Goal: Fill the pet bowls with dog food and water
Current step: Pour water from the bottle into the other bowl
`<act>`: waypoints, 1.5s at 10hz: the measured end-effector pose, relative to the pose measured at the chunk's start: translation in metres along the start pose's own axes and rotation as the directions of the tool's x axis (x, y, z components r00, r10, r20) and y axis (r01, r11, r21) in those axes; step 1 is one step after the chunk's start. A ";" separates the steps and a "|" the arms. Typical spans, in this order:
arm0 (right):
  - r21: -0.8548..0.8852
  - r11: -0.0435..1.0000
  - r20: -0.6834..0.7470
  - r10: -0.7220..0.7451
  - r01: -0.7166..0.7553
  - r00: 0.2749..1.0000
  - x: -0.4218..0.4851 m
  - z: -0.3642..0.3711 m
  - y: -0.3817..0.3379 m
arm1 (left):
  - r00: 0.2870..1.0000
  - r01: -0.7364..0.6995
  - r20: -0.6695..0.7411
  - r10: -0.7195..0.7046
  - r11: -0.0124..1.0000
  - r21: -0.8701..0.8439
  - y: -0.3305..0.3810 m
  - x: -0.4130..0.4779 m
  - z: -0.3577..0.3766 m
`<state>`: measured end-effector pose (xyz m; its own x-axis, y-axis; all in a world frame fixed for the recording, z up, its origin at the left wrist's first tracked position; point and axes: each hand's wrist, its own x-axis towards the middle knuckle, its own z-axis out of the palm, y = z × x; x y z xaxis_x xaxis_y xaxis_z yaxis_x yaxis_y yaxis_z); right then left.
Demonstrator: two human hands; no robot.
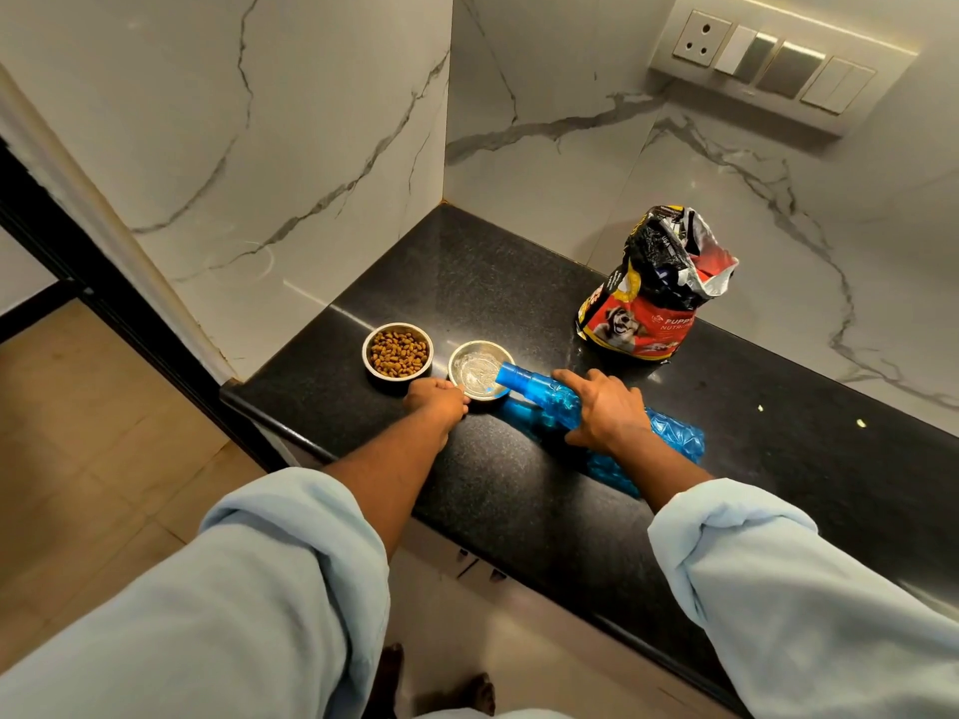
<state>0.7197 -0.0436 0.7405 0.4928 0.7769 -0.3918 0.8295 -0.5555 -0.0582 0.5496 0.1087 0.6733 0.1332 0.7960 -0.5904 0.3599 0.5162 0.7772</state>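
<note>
Two small steel bowls stand near the left end of the black counter (519,282). The left bowl (397,351) is full of brown kibble. The right bowl (475,366) holds water. My right hand (604,407) grips a blue plastic bottle (539,394) round its middle and tips it on its side, with its open mouth over the right bowl's rim. My left hand (437,402) holds the near rim of that bowl, fingers curled on it. An open dog food bag (656,293) stands upright behind the bowls to the right.
Marble walls close the counter at the back and the left. A switch panel (778,70) is on the back wall, upper right. The counter's front edge runs diagonally, with tiled floor (104,433) below on the left. Two small crumbs lie on the counter at the right.
</note>
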 end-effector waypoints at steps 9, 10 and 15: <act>0.008 1.000 -0.005 0.000 0.000 1.000 -0.004 0.005 0.003 | 1.000 0.014 0.017 -0.014 1.000 0.012 0.000 -0.004 -0.004; 0.022 1.000 -0.018 -0.002 0.002 1.000 -0.005 0.005 0.003 | 1.000 0.016 0.020 -0.016 1.000 0.005 0.000 -0.006 -0.005; 0.363 0.931 -0.353 0.106 0.032 0.930 -0.020 -0.014 0.011 | 0.994 -0.092 0.067 0.084 0.988 0.122 0.016 -0.023 -0.007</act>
<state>0.7226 -0.0607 0.7605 0.6388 0.7680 -0.0460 0.6928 -0.6002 -0.3997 0.5454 0.1005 0.7006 0.2248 0.8136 -0.5362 0.4564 0.3982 0.7957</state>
